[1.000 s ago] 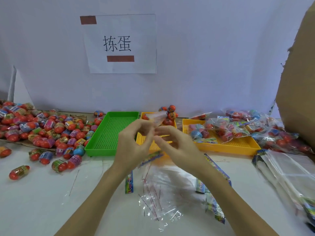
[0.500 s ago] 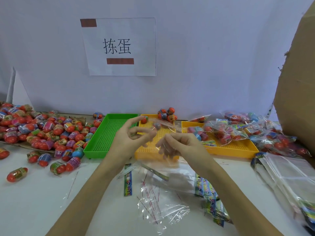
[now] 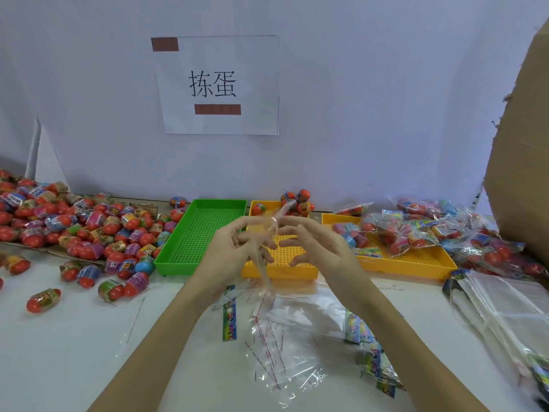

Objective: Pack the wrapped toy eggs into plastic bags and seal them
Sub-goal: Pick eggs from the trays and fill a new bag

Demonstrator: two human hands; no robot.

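My left hand point(image 3: 234, 251) and my right hand point(image 3: 318, 248) are raised together over the middle yellow tray point(image 3: 279, 270). Between their fingertips hangs a thin clear plastic strip point(image 3: 265, 272). My left hand's fingers pinch it; my right hand's spread fingers touch its top end. An empty clear plastic bag point(image 3: 306, 307) lies flat on the table below my hands. A big heap of wrapped toy eggs point(image 3: 89, 230) covers the table's left side. Several packed bags of eggs point(image 3: 401, 230) fill the right yellow tray point(image 3: 416, 264).
An empty green tray point(image 3: 205, 233) sits left of the yellow one. A few eggs point(image 3: 298, 200) lie behind it. Peeled strips point(image 3: 267, 349) litter the front. A stack of empty bags point(image 3: 505, 310) lies at the right, under a cardboard wall point(image 3: 523, 144).
The clear bag my hands held up has dropped to the table. Only a thin clear strip now hangs between my fingertips, and my fingers have spread apart.
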